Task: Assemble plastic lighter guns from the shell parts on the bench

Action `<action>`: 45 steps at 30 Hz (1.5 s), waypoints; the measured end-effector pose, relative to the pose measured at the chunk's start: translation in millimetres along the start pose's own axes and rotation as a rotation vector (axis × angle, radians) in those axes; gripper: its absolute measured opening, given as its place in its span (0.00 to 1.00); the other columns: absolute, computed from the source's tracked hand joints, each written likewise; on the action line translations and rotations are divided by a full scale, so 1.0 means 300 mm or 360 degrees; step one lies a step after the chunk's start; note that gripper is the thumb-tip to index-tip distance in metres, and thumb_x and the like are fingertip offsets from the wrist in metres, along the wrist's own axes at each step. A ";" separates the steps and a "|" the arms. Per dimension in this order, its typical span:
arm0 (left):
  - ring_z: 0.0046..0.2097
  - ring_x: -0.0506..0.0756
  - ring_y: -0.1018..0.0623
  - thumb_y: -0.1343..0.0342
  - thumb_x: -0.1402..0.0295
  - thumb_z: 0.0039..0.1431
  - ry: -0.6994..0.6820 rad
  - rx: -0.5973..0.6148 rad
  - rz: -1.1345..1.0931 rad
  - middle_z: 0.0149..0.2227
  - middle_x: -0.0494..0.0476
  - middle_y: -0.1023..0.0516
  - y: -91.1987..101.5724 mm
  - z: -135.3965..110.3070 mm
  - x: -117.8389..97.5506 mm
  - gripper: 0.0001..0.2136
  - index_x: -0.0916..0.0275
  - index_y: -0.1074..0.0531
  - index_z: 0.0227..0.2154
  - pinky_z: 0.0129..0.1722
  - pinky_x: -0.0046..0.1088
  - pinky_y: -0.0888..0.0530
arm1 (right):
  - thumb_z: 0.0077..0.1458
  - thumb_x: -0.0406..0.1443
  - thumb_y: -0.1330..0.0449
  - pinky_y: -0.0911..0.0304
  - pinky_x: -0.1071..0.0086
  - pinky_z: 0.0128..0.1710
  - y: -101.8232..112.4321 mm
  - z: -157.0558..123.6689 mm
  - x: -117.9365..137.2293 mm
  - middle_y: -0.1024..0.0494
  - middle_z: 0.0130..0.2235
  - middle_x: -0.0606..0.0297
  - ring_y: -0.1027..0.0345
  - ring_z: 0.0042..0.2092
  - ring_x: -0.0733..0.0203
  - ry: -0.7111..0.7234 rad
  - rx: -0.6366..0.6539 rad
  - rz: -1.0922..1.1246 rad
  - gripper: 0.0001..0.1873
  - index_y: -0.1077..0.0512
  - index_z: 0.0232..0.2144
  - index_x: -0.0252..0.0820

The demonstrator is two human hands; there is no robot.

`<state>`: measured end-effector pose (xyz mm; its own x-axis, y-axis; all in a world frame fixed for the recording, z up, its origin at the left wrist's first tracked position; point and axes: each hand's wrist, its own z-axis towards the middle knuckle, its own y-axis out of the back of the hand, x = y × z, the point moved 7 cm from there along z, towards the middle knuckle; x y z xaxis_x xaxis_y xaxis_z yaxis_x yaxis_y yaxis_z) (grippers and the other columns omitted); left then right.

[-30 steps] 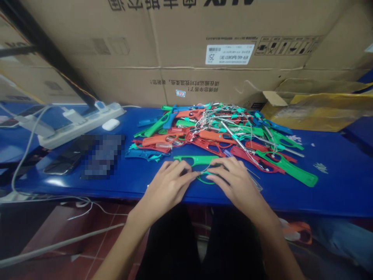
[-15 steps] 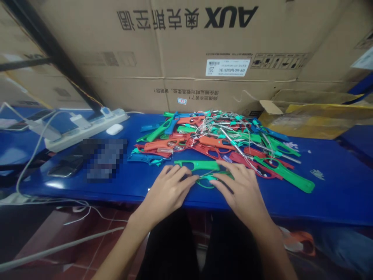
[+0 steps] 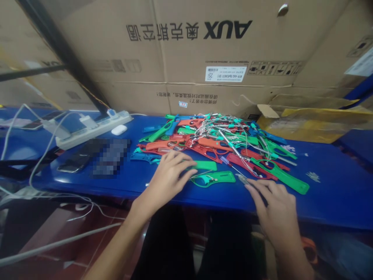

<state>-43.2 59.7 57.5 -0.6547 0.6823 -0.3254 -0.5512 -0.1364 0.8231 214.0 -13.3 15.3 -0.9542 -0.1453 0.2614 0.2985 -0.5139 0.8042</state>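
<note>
My left hand (image 3: 171, 173) curls over the left end of a green lighter casing half (image 3: 206, 165), thumb and fingers pinched together. What they grip is hidden. Just in front of it lies a second green casing half (image 3: 225, 177), with a teal trigger piece (image 3: 205, 179) at its looped end and a thin metal rod alongside. Off to the right, my right hand (image 3: 274, 198) pinches a small translucent piece (image 3: 242, 179) between thumb and fingers. Close to that piece, a screwdriver (image 3: 224, 160) with a purplish handle lies at the pile's front edge, its shaft pointing toward my right fingers.
Behind my hands is a pile of red, green, orange and blue lighter casings (image 3: 215, 143) with metal tubes and wires. A power strip (image 3: 93, 130), white case (image 3: 119, 129) and dark phone (image 3: 76, 157) are left. A torn yellow-taped carton (image 3: 309, 126) stands back right.
My right hand has moved right, away from the green casing half, and now shows a translucent piece in its fingers. My left hand has shifted slightly up over the other green half.
</note>
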 end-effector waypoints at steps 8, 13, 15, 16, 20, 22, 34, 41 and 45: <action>0.64 0.65 0.36 0.44 0.63 0.70 0.0088 -0.0011 0.0085 0.59 0.59 0.26 -0.079 0.044 -0.071 0.10 0.59 0.19 0.44 0.61 0.52 0.34 | 0.69 0.39 0.44 0.33 0.60 0.52 -0.033 0.143 0.094 0.20 0.46 0.60 0.25 0.49 0.53 0.0164 0.0084 0.0700 0.09 0.24 0.45 0.47; 0.62 0.66 0.33 0.40 0.64 0.67 0.0082 0.0090 0.0148 0.56 0.58 0.23 -0.105 0.085 -0.077 0.08 0.59 0.17 0.37 0.57 0.53 0.33 | 0.69 0.39 0.45 0.29 0.60 0.49 -0.095 0.192 0.120 0.18 0.44 0.59 0.23 0.47 0.53 0.0209 0.0214 0.0791 0.10 0.24 0.44 0.45; 0.62 0.67 0.33 0.38 0.64 0.66 0.0105 0.0154 0.0159 0.56 0.59 0.23 -0.120 0.099 -0.076 0.07 0.60 0.17 0.36 0.57 0.54 0.33 | 0.69 0.39 0.45 0.29 0.61 0.47 -0.100 0.187 0.112 0.18 0.43 0.59 0.22 0.45 0.53 0.0165 0.0205 0.0772 0.11 0.24 0.44 0.45; 0.61 0.67 0.32 0.38 0.65 0.65 0.0119 0.0186 0.0152 0.56 0.59 0.23 -0.128 0.103 -0.075 0.07 0.60 0.17 0.36 0.57 0.54 0.33 | 0.69 0.40 0.45 0.28 0.61 0.47 -0.099 0.181 0.108 0.18 0.43 0.59 0.22 0.44 0.53 0.0147 0.0200 0.0761 0.11 0.24 0.44 0.45; 0.59 0.65 0.30 0.37 0.68 0.64 0.0212 0.0224 0.0040 0.53 0.58 0.21 -0.152 0.104 -0.068 0.04 0.59 0.17 0.35 0.55 0.52 0.32 | 0.68 0.40 0.44 0.27 0.63 0.44 -0.092 0.156 0.111 0.19 0.44 0.59 0.22 0.43 0.55 0.0128 0.0217 0.0773 0.10 0.24 0.46 0.45; 0.58 0.64 0.29 0.37 0.69 0.64 0.0249 0.0155 -0.0038 0.53 0.57 0.21 -0.151 0.090 -0.066 0.03 0.58 0.18 0.36 0.54 0.51 0.31 | 0.68 0.39 0.43 0.27 0.64 0.46 -0.093 0.149 0.117 0.19 0.45 0.60 0.22 0.45 0.55 0.0134 0.0249 0.0808 0.10 0.24 0.47 0.46; 0.48 0.58 0.26 0.46 0.68 0.72 0.0255 -0.0043 -0.0350 0.44 0.55 0.18 -0.143 0.002 -0.085 0.07 0.58 0.22 0.42 0.49 0.43 0.30 | 0.70 0.34 0.46 0.30 0.66 0.54 -0.095 0.137 0.136 0.21 0.48 0.60 0.24 0.51 0.57 0.0262 0.0313 0.0794 0.13 0.23 0.50 0.45; 0.48 0.58 0.26 0.47 0.68 0.72 0.0290 -0.0007 -0.0414 0.44 0.54 0.18 -0.146 0.003 -0.081 0.07 0.59 0.24 0.42 0.51 0.42 0.32 | 0.70 0.33 0.46 0.31 0.69 0.53 -0.094 0.140 0.141 0.21 0.48 0.60 0.23 0.50 0.59 0.0259 0.0311 0.0771 0.13 0.23 0.49 0.44; 0.48 0.58 0.26 0.46 0.69 0.72 0.0300 -0.0014 -0.0417 0.44 0.53 0.18 -0.143 0.005 -0.081 0.06 0.59 0.24 0.41 0.50 0.41 0.32 | 0.70 0.34 0.46 0.31 0.70 0.53 -0.098 0.135 0.141 0.22 0.48 0.59 0.24 0.50 0.59 0.0267 0.0311 0.0761 0.12 0.24 0.50 0.42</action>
<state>-2.8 50.0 30.8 -0.5736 0.5501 -0.6069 -0.7176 0.0196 0.6961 165.7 29.8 24.4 -0.6962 -0.4653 0.5466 0.6824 -0.1928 0.7051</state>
